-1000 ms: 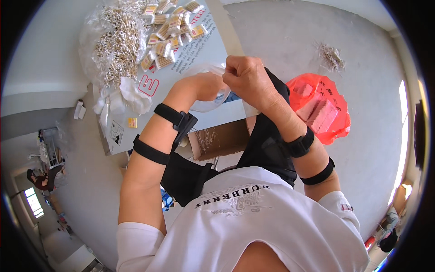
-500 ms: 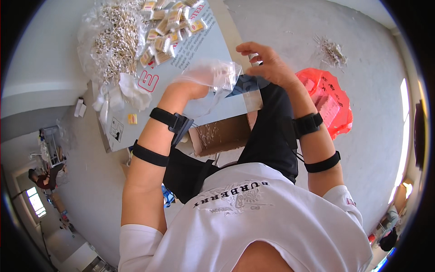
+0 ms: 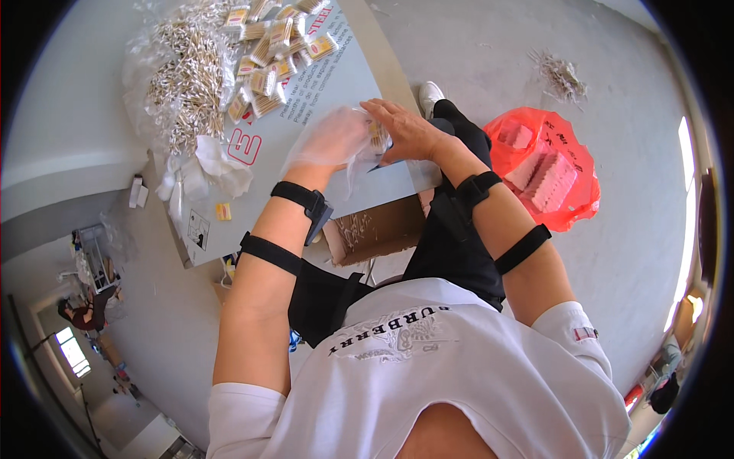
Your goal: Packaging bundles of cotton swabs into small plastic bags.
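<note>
My left hand is inside a clear plastic bag, its fingers closed round a small bundle of cotton swabs partly hidden by film and fingers. From the other side my right hand bends its fingers and thumb over the bag's end, gripping the film there. Both hands are over the near right part of a grey-blue printed board. Farther left on it lies a large heap of loose cotton swabs on clear plastic. Several filled packs of cotton swabs are piled beside the heap.
Crumpled white bags and a small yellow card lie on the board's left. An open cardboard box with swabs sits below its near edge. Right on the floor are a red plastic bag with pink packs and scattered swabs.
My right hand has come left and down onto the bag's end, where it was apart before. The left hand has stayed in the bag and shifted slightly.
</note>
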Motion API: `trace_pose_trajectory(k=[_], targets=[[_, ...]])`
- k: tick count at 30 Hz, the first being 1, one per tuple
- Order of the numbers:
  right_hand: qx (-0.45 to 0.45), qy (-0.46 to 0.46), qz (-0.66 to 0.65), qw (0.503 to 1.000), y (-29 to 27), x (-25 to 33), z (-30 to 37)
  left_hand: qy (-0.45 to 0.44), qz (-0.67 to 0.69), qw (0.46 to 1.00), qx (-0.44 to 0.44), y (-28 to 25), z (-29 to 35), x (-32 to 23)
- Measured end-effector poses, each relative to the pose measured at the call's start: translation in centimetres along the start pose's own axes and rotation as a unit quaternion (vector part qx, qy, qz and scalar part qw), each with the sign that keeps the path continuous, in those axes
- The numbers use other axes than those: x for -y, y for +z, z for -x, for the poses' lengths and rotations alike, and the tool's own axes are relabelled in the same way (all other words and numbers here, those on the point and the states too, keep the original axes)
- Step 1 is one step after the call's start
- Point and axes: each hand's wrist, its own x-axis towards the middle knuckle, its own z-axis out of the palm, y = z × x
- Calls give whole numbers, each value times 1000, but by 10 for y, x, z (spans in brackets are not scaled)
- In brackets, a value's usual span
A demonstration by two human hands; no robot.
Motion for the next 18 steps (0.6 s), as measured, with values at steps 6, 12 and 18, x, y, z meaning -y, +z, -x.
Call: trace_pose_trajectory(k=[6,12,18], targets=[[-20,72,-53,996,0,-2,-1,-43,51,996,-57,1,-3,-9],[-52,31,-19,998,2,2,0,-93,70,993,0,-20,-1,-20],[-32,31,8,999,0,2,-7,-57,-8,995,-80,-7,10,-7]])
